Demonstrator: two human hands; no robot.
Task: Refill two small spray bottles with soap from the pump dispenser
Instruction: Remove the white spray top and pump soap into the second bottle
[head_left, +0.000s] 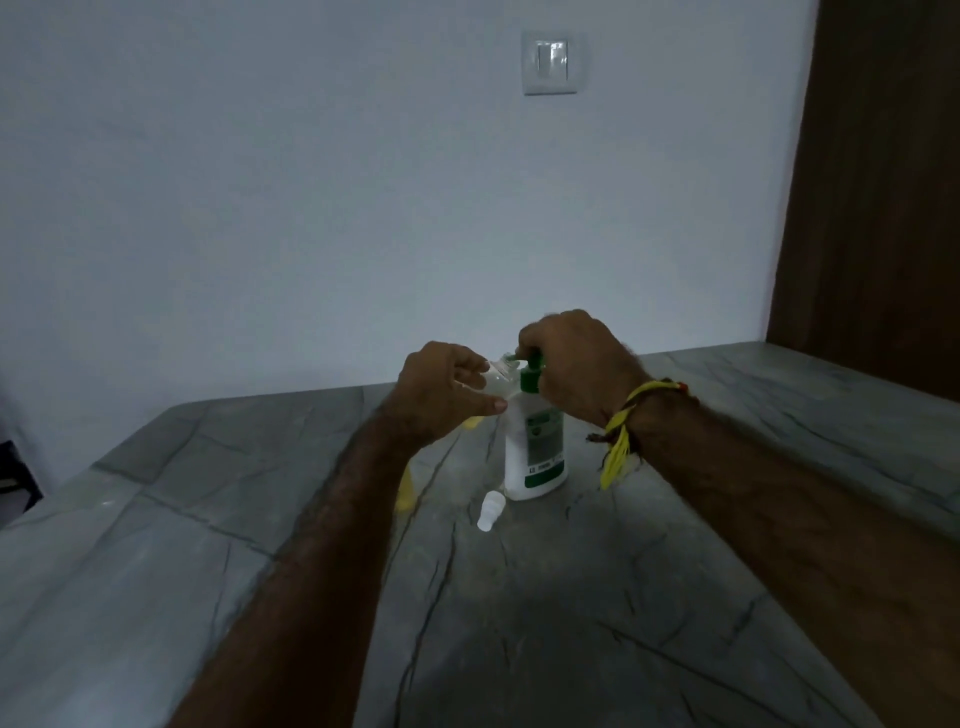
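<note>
yellow shows behind the left forearm, a second bottle (406, 491) mostly hidden, while the left hand (441, 387) pinches a clear spray bottle (497, 375), tilted, mouth up against the green nozzle. its loose white cap (491, 511) lies on the grey table (571, 623) just beside the pump dispenser (537, 447), whose head the right hand (576, 366) grips and seems to press; next, keep mouth under spout

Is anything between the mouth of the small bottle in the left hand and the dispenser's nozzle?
Nothing visible. The left hand holds the small clear bottle tilted, its open mouth right at the green pump, which the right hand covers. The white cap lies on the table, out of the way.
</note>
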